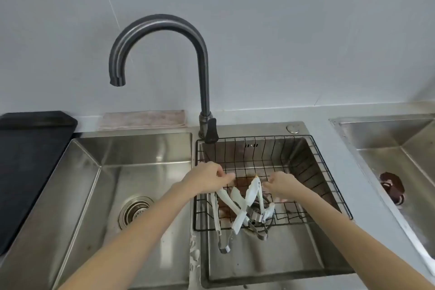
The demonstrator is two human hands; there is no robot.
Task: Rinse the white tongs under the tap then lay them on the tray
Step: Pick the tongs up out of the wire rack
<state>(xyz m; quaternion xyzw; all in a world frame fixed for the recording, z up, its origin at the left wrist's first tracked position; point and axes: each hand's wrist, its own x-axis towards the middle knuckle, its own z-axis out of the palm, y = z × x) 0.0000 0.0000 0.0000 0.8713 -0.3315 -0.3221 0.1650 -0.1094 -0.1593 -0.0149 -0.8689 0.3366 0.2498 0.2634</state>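
Several white tongs [242, 205] with metal hinge ends lie crossed in a black wire basket [329, 186] set in the right sink basin. My left hand [207, 179] grips the upper end of one white pair at the basket's left side. My right hand [281, 183] pinches the top of another white pair near the basket's middle. The dark curved tap [164, 30] has its spout over the left basin, and no water is visible. The black tray [30, 160] sits on the counter at the far left.
The left basin [146, 172] holds only its drain strainer [135, 211]. A folded pinkish cloth [143, 120] lies behind it by the wall. A second sink [400, 160] with a dark drain plug stands at the right. Brown residue stains the basket's bottom.
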